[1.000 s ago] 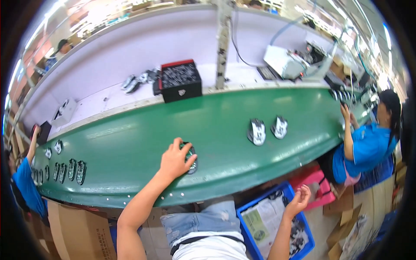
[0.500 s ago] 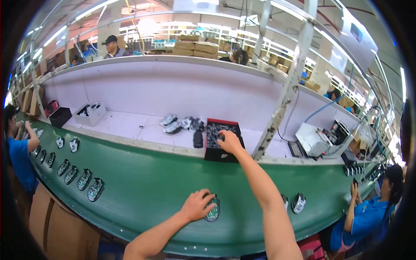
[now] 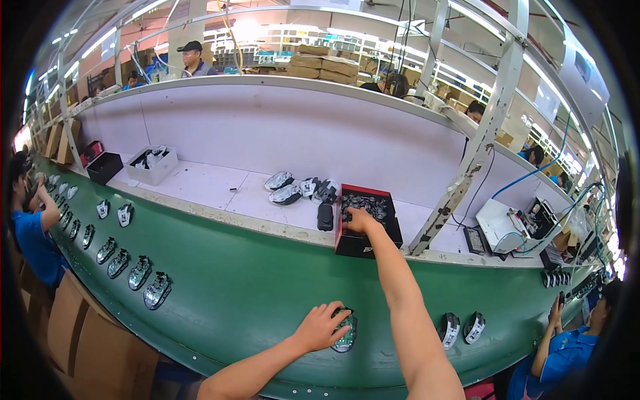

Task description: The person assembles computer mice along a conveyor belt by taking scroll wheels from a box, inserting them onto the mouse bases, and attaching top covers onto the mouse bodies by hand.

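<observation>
My left hand (image 3: pixel 323 327) rests on an open computer mouse base (image 3: pixel 346 339) with a green circuit board, lying on the green belt (image 3: pixel 267 287). Its fingers curve over the far end and the thumb lies along the near left side. My right hand (image 3: pixel 361 221) reaches into a black box with a red inner rim (image 3: pixel 369 249), on the ledge beyond the belt. The fingers point down, curled together among many small dark parts (image 3: pixel 377 207). Their tips are hidden, so whatever they pinch cannot be made out.
Left of the box sit several mouse shells (image 3: pixel 285 195) and a black piece (image 3: pixel 325 217). More mouse bases (image 3: pixel 158 291) line the belt's left; two mouse pieces (image 3: pixel 475 328) lie right. A slanted metal post (image 3: pixel 460 180) rises beyond the box. Co-workers sit at left (image 3: pixel 35 233) and right (image 3: pixel 567 353).
My right hand has gone from above the box down into its parts. The left hand stays on the mouse base. The whole view has shifted, so fixed things appear farther right.
</observation>
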### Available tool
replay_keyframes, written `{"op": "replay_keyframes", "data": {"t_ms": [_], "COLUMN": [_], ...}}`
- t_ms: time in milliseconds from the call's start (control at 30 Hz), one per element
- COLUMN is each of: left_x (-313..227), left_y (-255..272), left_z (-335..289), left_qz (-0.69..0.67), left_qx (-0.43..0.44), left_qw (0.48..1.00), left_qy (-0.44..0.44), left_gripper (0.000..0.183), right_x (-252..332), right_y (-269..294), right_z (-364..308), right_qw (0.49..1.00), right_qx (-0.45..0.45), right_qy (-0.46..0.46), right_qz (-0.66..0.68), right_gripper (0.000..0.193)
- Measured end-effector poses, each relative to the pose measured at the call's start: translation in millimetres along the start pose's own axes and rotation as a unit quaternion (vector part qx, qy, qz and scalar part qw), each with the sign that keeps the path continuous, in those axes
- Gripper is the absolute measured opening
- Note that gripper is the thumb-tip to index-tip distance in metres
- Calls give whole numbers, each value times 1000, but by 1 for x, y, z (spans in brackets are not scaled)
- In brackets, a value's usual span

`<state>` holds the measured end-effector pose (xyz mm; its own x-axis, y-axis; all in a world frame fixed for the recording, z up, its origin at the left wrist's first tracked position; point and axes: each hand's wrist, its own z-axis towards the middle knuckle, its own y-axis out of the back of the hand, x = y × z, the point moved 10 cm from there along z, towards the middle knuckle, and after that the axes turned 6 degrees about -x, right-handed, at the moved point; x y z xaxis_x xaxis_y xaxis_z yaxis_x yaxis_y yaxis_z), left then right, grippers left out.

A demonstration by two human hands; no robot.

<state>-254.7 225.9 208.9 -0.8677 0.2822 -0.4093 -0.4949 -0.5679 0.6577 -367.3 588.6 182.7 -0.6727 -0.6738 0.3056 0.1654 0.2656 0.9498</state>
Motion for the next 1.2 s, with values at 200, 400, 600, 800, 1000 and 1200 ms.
{"op": "replay_keyframes", "data": {"t_ms": [200, 400, 600, 800, 1000, 1200], "left_x": [-6, -7, -10, -6, -11, 12], "left_y": [-3, -1, -3, -3, -6, 24], "left_z": [0, 0, 2, -5, -5, 2], "left_qz": [1, -5, -10, -13, -55, -201], "left_qx": [8, 9, 2, 5, 7, -113], "left_qw": [1000, 1000, 1000, 1000, 998, 969], "left_qy": [-11, -11, -25, -16, -5, 87], "left_gripper": [40, 42, 43, 43, 38, 20], "right_x": [-26, -44, -64, -64, -78, 12], "right_y": [16, 43, 52, 35, 44, 67], "right_z": [-9, -23, -41, -50, -71, -155], "right_qw": [984, 939, 882, 801, 662, 664], "right_qx": [-104, -146, -142, -121, -102, -47], "right_qy": [5, -36, -107, -142, -147, -18], "right_qz": [144, 308, 437, 568, 728, 746], "right_gripper": [39, 22, 21, 19, 17, 19]}}
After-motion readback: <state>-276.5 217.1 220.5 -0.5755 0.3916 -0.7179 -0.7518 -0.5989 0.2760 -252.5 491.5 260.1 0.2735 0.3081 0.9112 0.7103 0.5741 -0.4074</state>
